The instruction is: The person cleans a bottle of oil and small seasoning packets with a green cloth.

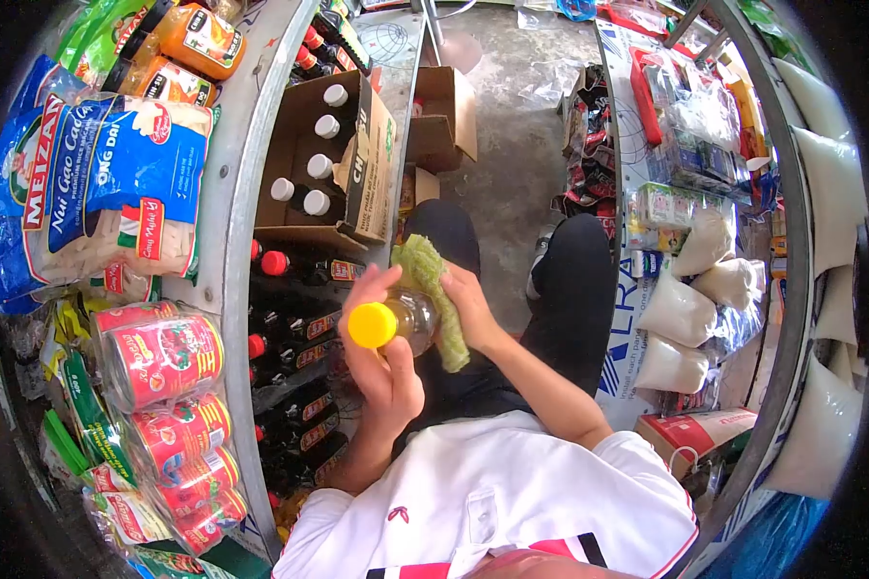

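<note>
A clear bottle [414, 321] with a yellow cap [372, 325] is tilted so that its cap points up at me. Around its neck end curl the fingers of my left hand [384, 378]. My right hand [471, 307] grips a green cloth [451, 340] and presses it against the bottle's right side. The cloth hides part of the bottle and some of my right fingers. Both hands are in front of my lap, over my dark trousers [444, 241].
A cardboard box [372, 183] of white-capped bottles stands on the left shelf, above rows of dark red-capped bottles [275, 262]. Pasta packs [116, 183] and red cans [164, 362] line the near left shelf edge. On the right are white bags [681, 309] and small cartons [661, 206].
</note>
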The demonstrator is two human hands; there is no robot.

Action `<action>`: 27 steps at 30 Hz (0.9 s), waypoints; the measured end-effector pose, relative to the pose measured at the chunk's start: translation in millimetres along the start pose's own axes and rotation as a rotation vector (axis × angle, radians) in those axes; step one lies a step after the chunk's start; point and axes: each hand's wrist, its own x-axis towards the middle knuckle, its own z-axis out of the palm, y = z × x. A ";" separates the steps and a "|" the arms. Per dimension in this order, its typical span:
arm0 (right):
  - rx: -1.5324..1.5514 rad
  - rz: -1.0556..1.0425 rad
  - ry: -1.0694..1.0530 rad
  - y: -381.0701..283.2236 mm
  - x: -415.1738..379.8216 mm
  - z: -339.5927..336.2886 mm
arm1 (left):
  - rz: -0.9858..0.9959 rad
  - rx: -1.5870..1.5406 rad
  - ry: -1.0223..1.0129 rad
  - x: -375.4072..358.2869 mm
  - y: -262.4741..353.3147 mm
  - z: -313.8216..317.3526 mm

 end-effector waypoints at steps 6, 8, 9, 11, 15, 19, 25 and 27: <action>-0.057 -0.162 0.136 -0.9 1.0 17.1 | 0.074 -0.049 -0.064 33.3 -7.1 -4.2; -0.028 -0.146 0.127 -15.2 8.6 16.6 | 0.068 -0.059 -0.065 47.8 4.5 -3.6; -0.064 -0.164 0.092 -27.0 12.1 16.0 | 0.160 -0.086 -0.134 52.8 5.1 -5.7; -0.076 -0.172 0.018 -43.2 19.6 12.2 | 0.276 -0.122 -0.202 58.8 1.0 -9.1; -0.105 -0.198 0.046 -36.4 33.1 -3.6 | 0.168 -0.250 -0.170 60.2 -28.7 4.9; 0.006 -0.119 0.079 9.3 37.1 -32.3 | 0.171 -0.232 -0.176 65.3 -31.1 8.5; -0.145 -0.084 -0.006 -21.9 54.3 -27.3 | 0.131 -0.270 -0.155 71.5 -31.4 13.8; -0.187 -0.100 -0.031 -54.5 58.3 -6.5 | 0.090 -0.320 -0.122 69.6 -36.3 12.6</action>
